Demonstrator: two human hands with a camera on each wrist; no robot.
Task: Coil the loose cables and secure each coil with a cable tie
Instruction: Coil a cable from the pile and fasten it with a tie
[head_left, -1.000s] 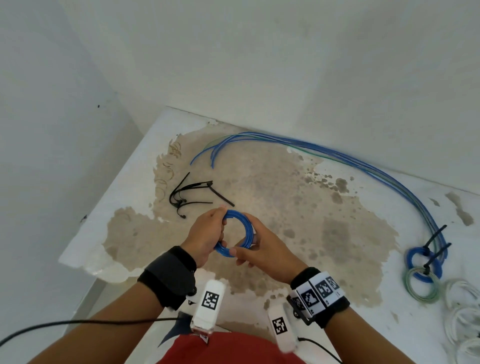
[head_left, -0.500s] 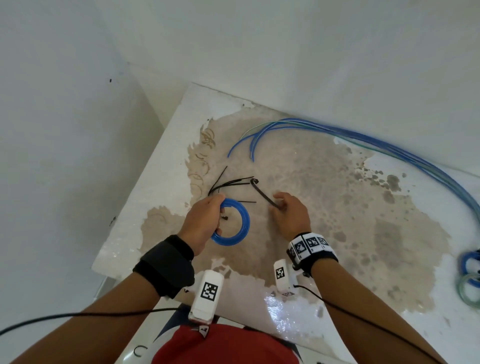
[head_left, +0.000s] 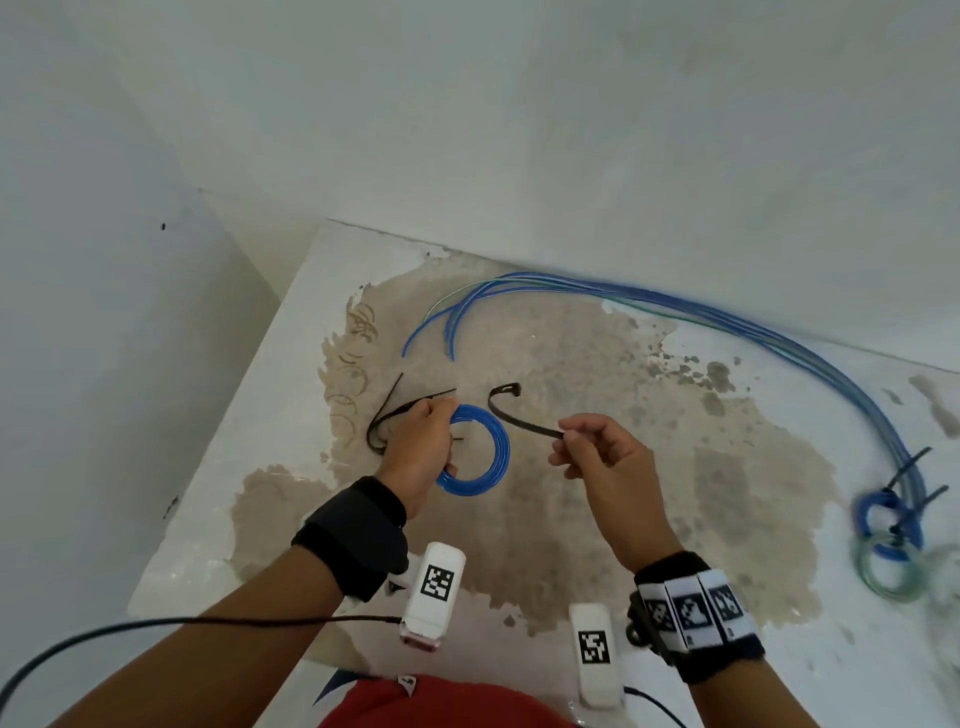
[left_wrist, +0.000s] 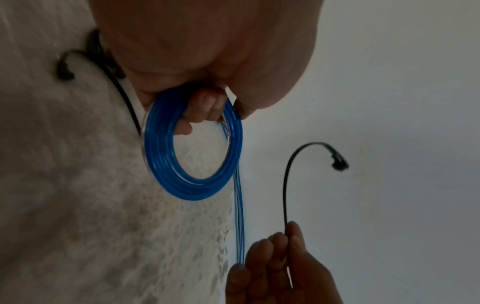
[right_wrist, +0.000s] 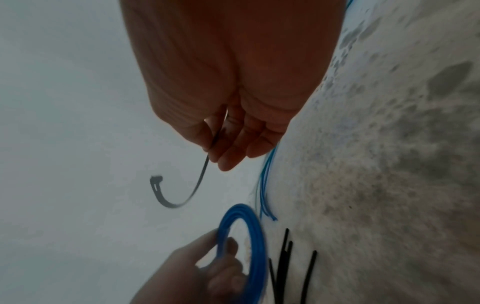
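My left hand (head_left: 423, 447) grips a blue cable coil (head_left: 491, 457) by its left side, above the stained table (head_left: 218, 467); in the left wrist view the fingers curl through the coil (left_wrist: 192, 185). My right hand (head_left: 587, 447) pinches the tail of a curved black cable tie (head_left: 511, 415) between thumb and fingers, its head end free in the air to the right of the coil. The right wrist view shows the tie (right_wrist: 179, 197) hanging from the fingers (right_wrist: 228, 156) beside the coil (right_wrist: 255, 236).
Several spare black ties (head_left: 395, 408) lie on the table behind my left hand. Loose blue cables (head_left: 675, 312) run along the far wall to the right. A blue tied coil (head_left: 883, 519) and a green tied coil (head_left: 885, 571) lie at the right edge.
My right hand let go of the coil, reached to the ties and has lifted one off the table. My left hand kept holding the coil.
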